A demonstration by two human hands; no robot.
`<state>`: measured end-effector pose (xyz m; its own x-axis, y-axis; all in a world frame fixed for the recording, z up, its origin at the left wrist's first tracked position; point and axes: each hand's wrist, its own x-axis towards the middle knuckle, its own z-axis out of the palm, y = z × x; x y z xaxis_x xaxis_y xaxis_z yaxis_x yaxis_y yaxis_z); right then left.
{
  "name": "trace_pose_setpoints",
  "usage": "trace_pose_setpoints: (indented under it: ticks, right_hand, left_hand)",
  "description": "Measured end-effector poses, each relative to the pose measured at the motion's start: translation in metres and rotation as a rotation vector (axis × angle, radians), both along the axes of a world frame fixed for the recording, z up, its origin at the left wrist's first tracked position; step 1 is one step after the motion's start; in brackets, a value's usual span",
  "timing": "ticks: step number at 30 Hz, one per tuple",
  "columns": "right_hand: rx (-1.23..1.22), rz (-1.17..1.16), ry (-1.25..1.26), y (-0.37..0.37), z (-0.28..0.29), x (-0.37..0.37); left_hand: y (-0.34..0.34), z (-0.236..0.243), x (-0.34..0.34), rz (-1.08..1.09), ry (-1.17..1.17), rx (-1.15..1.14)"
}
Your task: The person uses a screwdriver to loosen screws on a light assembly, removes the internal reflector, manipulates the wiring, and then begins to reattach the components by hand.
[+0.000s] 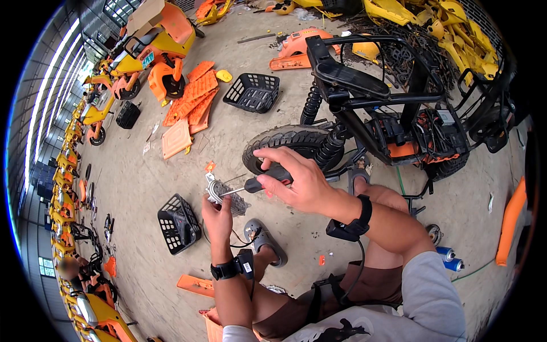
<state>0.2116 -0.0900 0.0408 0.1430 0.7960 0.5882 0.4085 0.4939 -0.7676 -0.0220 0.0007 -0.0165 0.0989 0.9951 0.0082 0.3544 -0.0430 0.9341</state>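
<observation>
My right hand [310,185] is closed round the black handle of a screwdriver [251,185], index finger stretched out above it. The metal shaft points left, its tip at a round silver metal part [216,190] with a small bracket. From below, my left hand [216,218] grips this part with thumb and fingers, close to the screwdriver's tip. A grey, ribbed or mesh-like area shows just right of the part; I cannot tell whether it belongs to it. The fingertips of my left hand are partly hidden behind the part.
A stripped black scooter frame [364,102] with its rear tyre [273,142] stands close ahead on the right. Black baskets [178,223] [252,92] and orange panels [196,94] lie on the floor. Blue spray cans [450,259] are at my right; yellow scooters [156,45] line the left.
</observation>
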Motion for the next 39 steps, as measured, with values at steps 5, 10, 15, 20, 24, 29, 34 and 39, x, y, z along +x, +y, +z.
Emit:
trace_pose_setpoints:
  ticks: [5,10,15,20,24,29,34,39]
  right_hand:
    - [0.143,-0.078,-0.01,0.002,0.006,-0.005]
    - [0.001,0.017,0.073,-0.003,0.005,-0.003]
    - [0.086,-0.05,0.067,0.0,0.007,-0.006]
    - [-0.01,0.03,0.131,-0.001,0.005,-0.004]
    - [-0.08,0.037,0.128,-0.003,0.005,-0.002]
    - [0.173,-0.094,-0.004,0.002,0.009,-0.003]
    - [-0.104,0.057,0.172,-0.004,0.006,-0.001]
    - [0.189,-0.091,0.016,0.002,0.009,-0.002]
  left_hand:
    - [0.001,0.0,-0.001,0.003,0.027,-0.017]
    - [0.002,-0.003,-0.003,-0.002,0.02,0.013]
    - [0.0,0.0,0.0,-0.006,0.018,-0.006]
    - [0.001,-0.002,-0.002,-0.009,0.017,0.012]
    - [0.0,0.0,0.001,0.001,0.016,-0.009]
    - [0.001,-0.002,-0.001,-0.004,0.017,-0.003]
    - [-0.001,0.0,0.001,-0.004,0.009,-0.004]
    - [-0.001,0.001,0.002,-0.002,0.027,-0.015]
